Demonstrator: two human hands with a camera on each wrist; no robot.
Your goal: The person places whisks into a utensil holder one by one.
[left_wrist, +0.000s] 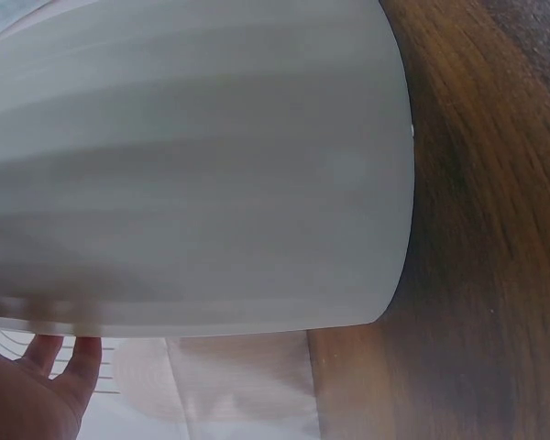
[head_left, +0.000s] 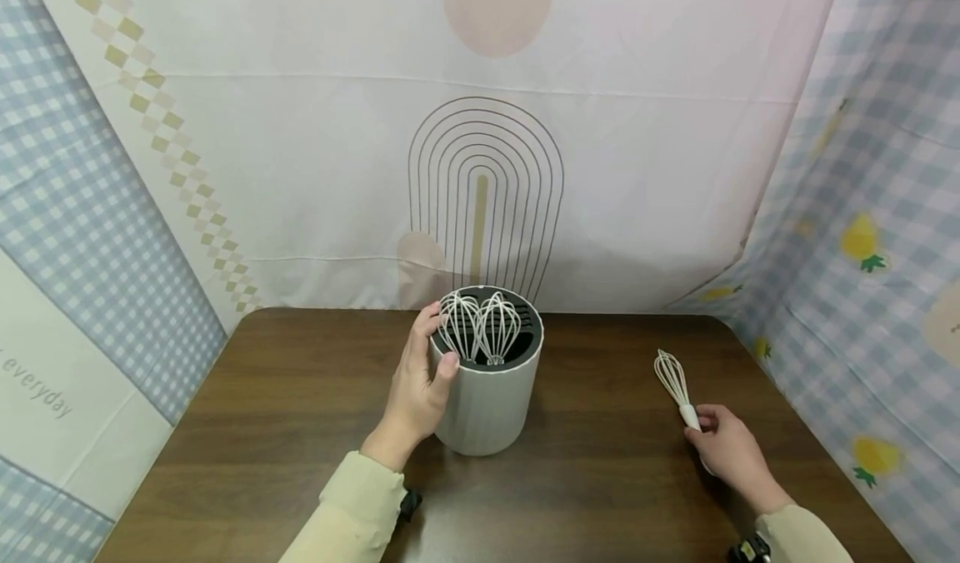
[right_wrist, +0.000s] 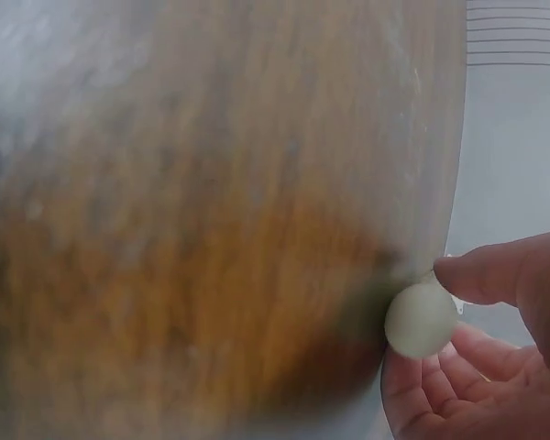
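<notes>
I get soft, fairly even light over the remote head view and a pale sheen on the tabletop, which the right wrist view blurs into streaks, with glare at upper left and dark shadow beside the whisk.

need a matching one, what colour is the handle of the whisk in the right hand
White; the whisk handle shows best in the head view.

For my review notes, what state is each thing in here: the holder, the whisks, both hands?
Holder: upright on the table.
Two whisks: standing in the holder, wire ends up.
Third whisk: outside the holder, held by its handle; whether lifted, unclear.
Left hand: gripping the holder near its rim.
Right hand: holding the third whisk.
</notes>
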